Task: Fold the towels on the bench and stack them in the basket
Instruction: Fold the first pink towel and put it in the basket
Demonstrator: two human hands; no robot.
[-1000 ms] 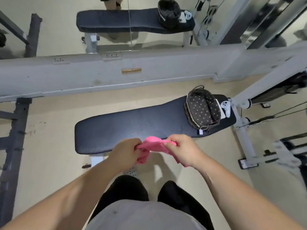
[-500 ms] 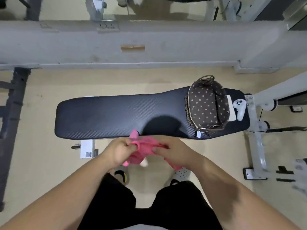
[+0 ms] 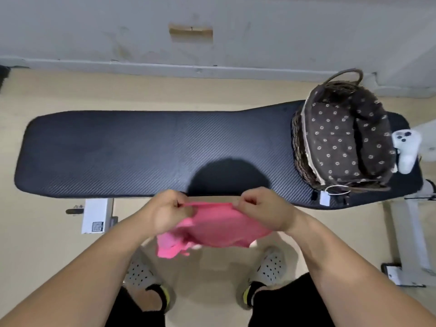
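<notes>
1. Hands sit wider apart than half a second back. One pink towel point(image 3: 217, 228), bunched then, is now drawn out between them with its top edge taut.
2. Left hand point(image 3: 168, 210): fingers curled, thumb and fingertips pinching the towel's top edge at its 9 o'clock corner.
3. Right hand point(image 3: 262, 210): same curled pinch at the 3 o'clock corner.
4. Towel count: one. It is held in the air just at 6 o'clock of the bench's near edge, over the floor. The lower part hangs crumpled, with a loose lump at 7 o'clock.
5. Bench point(image 3: 118, 152): one, dark and padded, long axis running 9 to 3 o'clock.
6. Basket point(image 3: 299, 152): one, wicker with a brown flower-print liner, standing on the bench's 3 o'clock end, well apart from the towel.
7. White controller point(image 3: 407, 149): one, lying on the bench just at 3 o'clock of the basket.
8. Shoes: two, white and perforated, on the floor at 6 o'clock below the towel.
</notes>
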